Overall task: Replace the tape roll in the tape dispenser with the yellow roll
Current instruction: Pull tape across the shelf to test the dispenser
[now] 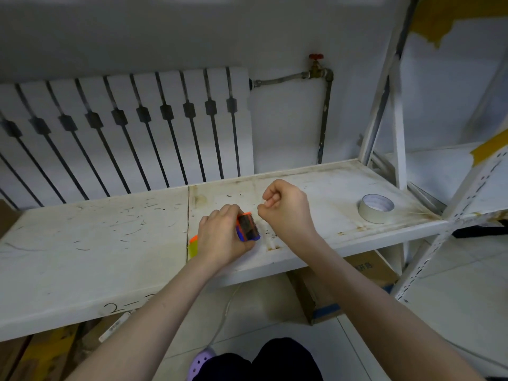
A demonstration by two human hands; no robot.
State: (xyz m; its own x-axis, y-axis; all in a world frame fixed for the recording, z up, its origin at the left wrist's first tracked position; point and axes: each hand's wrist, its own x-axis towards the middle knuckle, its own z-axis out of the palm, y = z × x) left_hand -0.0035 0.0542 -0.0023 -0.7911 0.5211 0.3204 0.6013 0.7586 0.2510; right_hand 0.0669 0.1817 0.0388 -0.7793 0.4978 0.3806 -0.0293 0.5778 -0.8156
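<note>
1. The left hand (pixel 220 237) lies palm-down on the white shelf (pixel 82 243), its grip clamped over the tape dispenser (pixel 247 226), with the forearm running back toward the lower left.
2. A yellow roll (pixel 193 248) peeks out just left of that grip, at the wrist side, and an orange edge shows above it; most of the roll is hidden under the hand.
3. The dispenser's orange and blue head sticks out to the right of the left grip. Its dark toothed face is turned up and to the right, and its long axis runs roughly from the near left to the far right.
4. The right hand (pixel 286 207) hovers just right of the dispenser head and slightly farther back. It is curled into a loose fist with thumb and forefinger pinched together; whether anything is between them is too small to tell.
5. The right forearm stretches back toward the lower right corner.
6. Well to the right of the right grip, a pale tape roll (pixel 376 208) lies flat on the shelf, with its hole facing up and nothing inside it.
</note>
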